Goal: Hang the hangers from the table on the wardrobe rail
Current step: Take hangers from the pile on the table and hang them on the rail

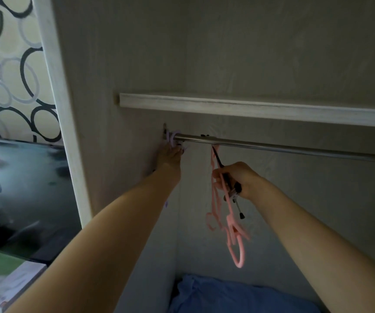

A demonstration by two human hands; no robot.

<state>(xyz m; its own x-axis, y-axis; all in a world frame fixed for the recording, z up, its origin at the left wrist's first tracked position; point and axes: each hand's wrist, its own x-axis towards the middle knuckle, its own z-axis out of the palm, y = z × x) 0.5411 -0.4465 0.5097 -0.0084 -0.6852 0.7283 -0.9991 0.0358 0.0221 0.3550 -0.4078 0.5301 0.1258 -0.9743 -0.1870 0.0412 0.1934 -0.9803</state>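
Head view: right hand [236, 177] gripped light, stiff pink hangers [227, 213] mid-frame (hooks snag easily); left hand [170, 154] pinched lilac hangers [174, 138] at the rail [272, 146].

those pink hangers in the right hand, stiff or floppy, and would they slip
Probably stiff: the pink hangers keep their thin curved outline while dangling from the right hand. Likely light, since a loose grip carries several. They look apt to swing and tangle, hanging bunched together.

Head view tilts upward, near the rail [272, 146]
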